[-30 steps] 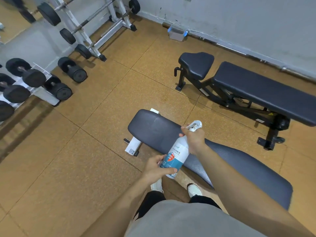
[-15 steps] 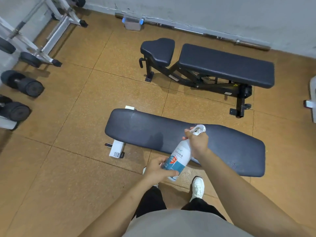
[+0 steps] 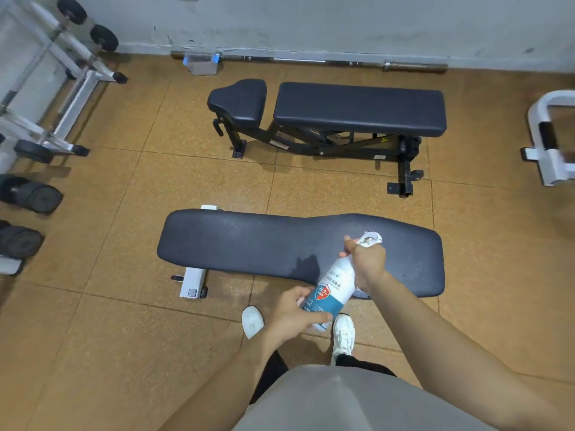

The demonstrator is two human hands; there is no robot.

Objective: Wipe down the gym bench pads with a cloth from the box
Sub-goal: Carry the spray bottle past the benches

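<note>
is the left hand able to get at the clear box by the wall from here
Probably not: the left hand grips the spray bottle, and the box sits by the far wall beyond the near bench pad, out of arm's reach.

A barbell (image 3: 298,60) lies along the wall (image 3: 342,23). Dumbbells (image 3: 31,195) sit at the left, near a white rack (image 3: 79,98).

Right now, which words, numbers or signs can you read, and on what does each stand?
"99.9": in a red shield on the spray bottle; its other print is too blurred.
Square code label on the near bench's white foot: unreadable.
Yellow warning triangle and white stickers on the far bench's frame: too small to read.
</note>
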